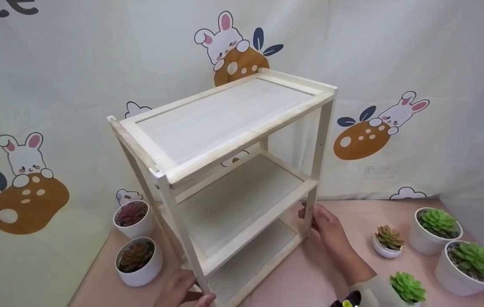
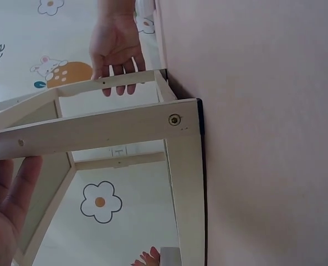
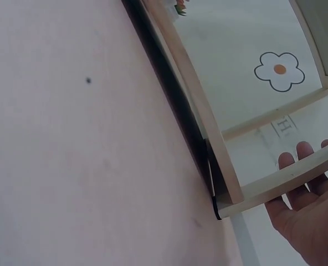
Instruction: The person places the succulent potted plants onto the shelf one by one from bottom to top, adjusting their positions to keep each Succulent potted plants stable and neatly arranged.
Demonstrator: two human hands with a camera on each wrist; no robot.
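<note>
A pale wooden three-tier shelf [image 1: 229,117] stands at an angle in the middle of the head view. Low on its near left post, my left hand [image 1: 178,289] grips the wood; in the left wrist view its fingers [image 2: 22,185] lie along the underside of that post. My right hand [image 1: 330,230] holds the right post between the middle and bottom tiers. Its fingers [image 3: 303,152] wrap past the post in the right wrist view. A screw [image 2: 174,119] sits in the post close to the foot. Dark edging [image 3: 164,83] runs along the shelf's base.
Two white-potted succulents [image 1: 138,262] stand left of the shelf. Several more, including a green one [image 1: 474,258] and a small brownish one [image 1: 389,237], stand on the right of the pink tabletop [image 1: 306,277]. A rabbit-print cloth [image 1: 97,64] hangs behind.
</note>
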